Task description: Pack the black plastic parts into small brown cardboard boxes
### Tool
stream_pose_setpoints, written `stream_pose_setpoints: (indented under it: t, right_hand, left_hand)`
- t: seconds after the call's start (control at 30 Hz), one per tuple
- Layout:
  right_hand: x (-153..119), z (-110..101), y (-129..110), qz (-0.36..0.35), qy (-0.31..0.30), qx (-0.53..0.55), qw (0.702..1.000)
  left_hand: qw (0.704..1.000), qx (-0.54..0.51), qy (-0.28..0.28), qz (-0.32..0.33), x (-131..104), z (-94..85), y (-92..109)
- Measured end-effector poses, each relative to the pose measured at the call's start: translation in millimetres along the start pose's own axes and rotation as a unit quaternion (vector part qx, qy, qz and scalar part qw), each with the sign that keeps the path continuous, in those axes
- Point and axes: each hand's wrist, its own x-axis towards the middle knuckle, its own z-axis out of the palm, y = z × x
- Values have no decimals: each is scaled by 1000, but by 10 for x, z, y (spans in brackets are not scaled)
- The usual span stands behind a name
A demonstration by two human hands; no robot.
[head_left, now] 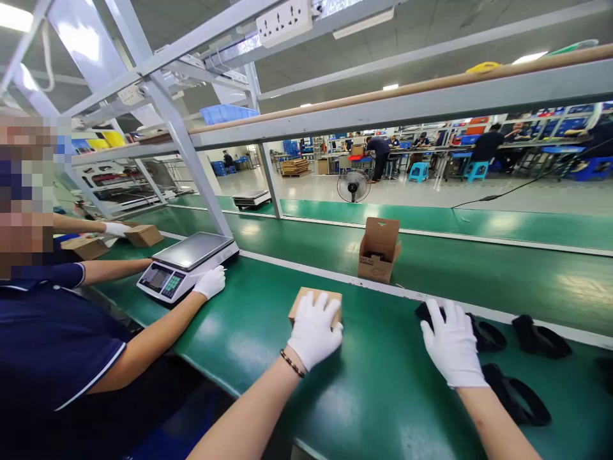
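A: Start at the left. What's there?
B: A co-worker's white-gloved hand [211, 282] is beside a weighing scale [194, 250]. The scale has a display [156, 278] and a green-keyed keypad [172, 285]; their markings are too small to read.
A: And next?
B: The person's left hand [316, 329], gloved too, lies on a small cardboard box [297, 305] on the green work surface [239, 358]. Its fingers spread wide over the top; whether they grip, I can't tell.
A: Any print further along?
B: Yes, an open carton [376, 266] stands with its flap [382, 230] raised. Dark lettering runs across its front, too small to make out.
A: The right hand [451, 345]?
B: Over a black piece [423, 312], fingers slightly parted; I can't tell if it's gripped. More black loop-shaped pieces [524, 329] lie just beside it, at far right.
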Motion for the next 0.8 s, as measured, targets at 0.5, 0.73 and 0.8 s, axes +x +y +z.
stream_pose_setpoints:
  t: [0.5,0.73,0.8]
  right_hand:
    - [-259,411,208,-81,-23,35,996]
    - [-259,421,209,-72,-12,41,996]
    - [-250,413,194,-67,-3,48,997]
  left_hand:
    - [994,56,-85,-36,1795,466,-99]
    - [985,33,-163,-55,2065,396,-103]
    - [982,31,-182,-37,2062,329,-24]
